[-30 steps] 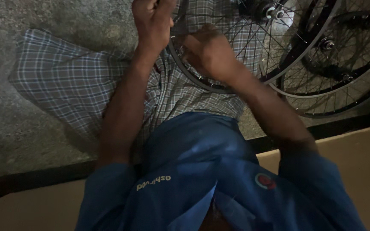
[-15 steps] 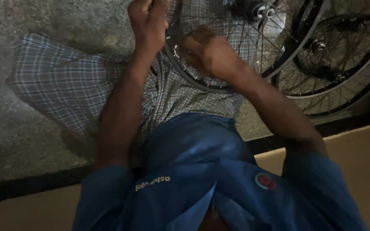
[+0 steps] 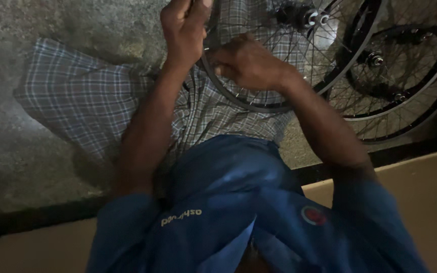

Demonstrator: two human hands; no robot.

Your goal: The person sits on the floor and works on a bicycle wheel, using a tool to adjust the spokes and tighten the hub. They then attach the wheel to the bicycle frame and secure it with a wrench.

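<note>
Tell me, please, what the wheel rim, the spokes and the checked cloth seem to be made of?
Wheel rim: probably metal, dark with a dull sheen along its edge.
Spokes: thin wire, likely steel, catching bright glints.
Checked cloth: woven fabric, perhaps cotton, soft with folds, matte grey-blue plaid.

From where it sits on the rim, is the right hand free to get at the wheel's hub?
Probably yes. The right hand rests on the rim of the near wheel, and the hub lies just beyond it with only thin spokes between; nothing else blocks the way.
</note>
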